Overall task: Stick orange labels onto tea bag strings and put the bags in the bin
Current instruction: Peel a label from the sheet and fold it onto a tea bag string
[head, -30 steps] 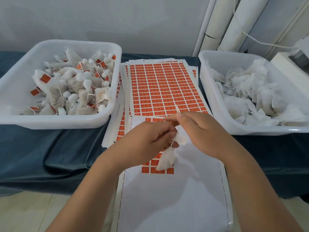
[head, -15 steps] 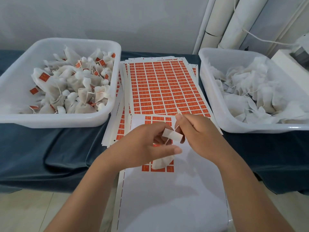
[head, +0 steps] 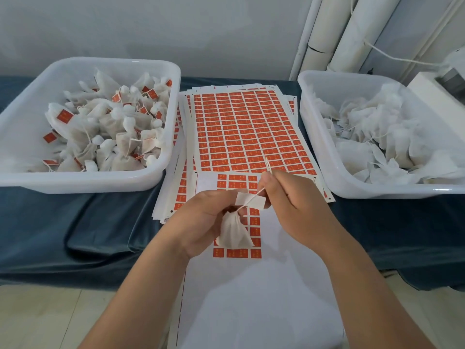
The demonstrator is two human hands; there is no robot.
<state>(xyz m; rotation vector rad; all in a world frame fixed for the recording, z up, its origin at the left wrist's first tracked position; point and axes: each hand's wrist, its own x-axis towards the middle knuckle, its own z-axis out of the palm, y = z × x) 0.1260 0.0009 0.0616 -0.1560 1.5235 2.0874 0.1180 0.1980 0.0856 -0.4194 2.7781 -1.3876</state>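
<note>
My left hand (head: 201,217) holds a small white tea bag (head: 234,234) and pinches a label (head: 250,200) whose white back faces me. The bag's string (head: 259,192) runs taut across the label up to my right hand (head: 294,202), which pinches its far end. Both hands hover over a nearly stripped label sheet (head: 251,285). Behind it lies a stack of full orange label sheets (head: 246,129). The left white bin (head: 173,71) holds several labelled tea bags. The right white bin (head: 314,132) holds several tea bags without labels.
The bins and sheets rest on a table covered with dark blue cloth (head: 75,222). White pipes (head: 352,34) stand against the wall at the back right. A white machine (head: 442,86) sits at the far right edge. Pale floor tiles (head: 50,316) show below the table.
My right hand has pulled the string out taut, up and to the right. My left hand has turned, so the bag and the label's white back now show.
</note>
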